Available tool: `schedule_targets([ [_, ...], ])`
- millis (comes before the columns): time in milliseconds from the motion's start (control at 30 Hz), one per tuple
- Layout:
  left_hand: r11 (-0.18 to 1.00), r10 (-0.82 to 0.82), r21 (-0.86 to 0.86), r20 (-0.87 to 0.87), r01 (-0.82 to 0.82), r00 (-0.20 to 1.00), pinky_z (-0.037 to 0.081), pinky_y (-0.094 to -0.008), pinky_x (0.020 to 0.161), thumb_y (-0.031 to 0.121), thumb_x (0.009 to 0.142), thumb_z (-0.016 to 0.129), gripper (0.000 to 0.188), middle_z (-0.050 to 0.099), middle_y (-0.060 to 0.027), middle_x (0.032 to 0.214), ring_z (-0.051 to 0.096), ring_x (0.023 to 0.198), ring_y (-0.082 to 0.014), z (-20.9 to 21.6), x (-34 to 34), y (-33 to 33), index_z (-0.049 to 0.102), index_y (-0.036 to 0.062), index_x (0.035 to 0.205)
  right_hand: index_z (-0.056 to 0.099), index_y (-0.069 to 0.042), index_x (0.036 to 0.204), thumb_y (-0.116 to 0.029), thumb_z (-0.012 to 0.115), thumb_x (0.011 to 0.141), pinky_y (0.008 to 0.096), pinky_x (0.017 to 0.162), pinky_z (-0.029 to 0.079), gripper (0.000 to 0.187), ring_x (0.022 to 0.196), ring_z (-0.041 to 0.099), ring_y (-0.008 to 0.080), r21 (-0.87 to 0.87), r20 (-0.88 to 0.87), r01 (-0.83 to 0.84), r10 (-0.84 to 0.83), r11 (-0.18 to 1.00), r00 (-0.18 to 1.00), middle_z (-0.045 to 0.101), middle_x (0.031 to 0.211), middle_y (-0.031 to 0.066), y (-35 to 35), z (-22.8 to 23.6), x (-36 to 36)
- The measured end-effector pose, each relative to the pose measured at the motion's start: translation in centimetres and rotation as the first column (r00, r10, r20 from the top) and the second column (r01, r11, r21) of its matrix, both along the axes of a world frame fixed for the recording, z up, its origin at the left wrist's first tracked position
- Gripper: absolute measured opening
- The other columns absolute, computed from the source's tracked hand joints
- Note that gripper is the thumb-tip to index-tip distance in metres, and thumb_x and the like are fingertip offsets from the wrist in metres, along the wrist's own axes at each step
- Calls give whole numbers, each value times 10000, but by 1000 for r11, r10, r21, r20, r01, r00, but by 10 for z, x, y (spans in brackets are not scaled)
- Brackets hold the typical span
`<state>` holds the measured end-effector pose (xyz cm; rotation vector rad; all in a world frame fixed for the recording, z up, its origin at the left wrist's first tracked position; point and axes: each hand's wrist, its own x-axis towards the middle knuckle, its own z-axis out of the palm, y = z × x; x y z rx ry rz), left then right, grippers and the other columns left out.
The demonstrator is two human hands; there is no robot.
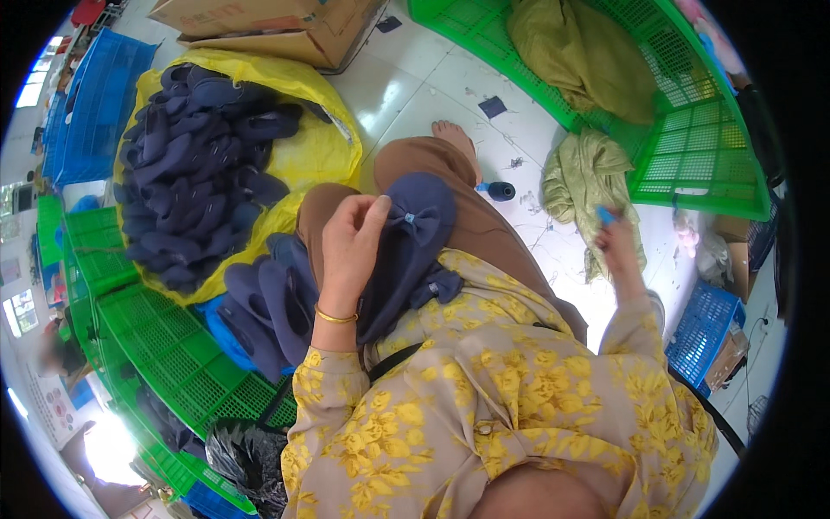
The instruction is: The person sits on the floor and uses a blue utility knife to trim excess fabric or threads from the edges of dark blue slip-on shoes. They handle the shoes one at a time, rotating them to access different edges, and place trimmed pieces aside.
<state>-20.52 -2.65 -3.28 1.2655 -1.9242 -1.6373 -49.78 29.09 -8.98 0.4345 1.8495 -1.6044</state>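
Grips, two: left grip (350, 246), right grip (616, 246). Small blue item (605, 215), one, in the right grip. Gold bangle (335, 317), one, below the left grip. Bows (412, 220), two visible, right of the left grip. Yellow sack (324, 160), one, left of it — slippers (190, 164) inside, many, too overlapped to count. Spool (501, 191), one — between the grips.

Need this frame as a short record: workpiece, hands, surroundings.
workpiece: dark blue shoe with bow, over brown trousers
left hand: thumb at the shoe's edge near the bow; grip unclear
right hand: out to the right, blurred; small blue item at its fingers
left side: yellow sack of dark blue shoes
right side: green crate holding olive cloth
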Motion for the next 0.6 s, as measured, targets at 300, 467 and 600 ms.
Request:
schedule_targets([
  [300,994,29,105,-135,-15,990,404,-217,607,214,917,659,229,565,28,698,476,653,-45,-10,-12,3,663,-4,849,672,-73,932,-217,696,864,233,614,428,161,670,550,77,386,-393,-919,916,84,-81,636,755,-11,-162,51,130],
  [467,990,46,135,-82,-35,996,379,-194,610,201,938,640,195,548,56,720,465,657,-31,-14,-13,6,646,27,850,676,-58,850,-219,662,912,246,573,431,173,653,532,58,-420,-88,-743,792,521,605,653,777,-23,-173,72,118],
  [600,993,55,113,-91,-45,994,364,-188,611,203,944,635,194,531,67,722,451,654,-27,-15,-17,11,639,38,843,643,-55,931,-112,678,783,375,590,481,162,674,596,246,150,-828,-777,508,612,240,675,846,62,-184,41,121],
])
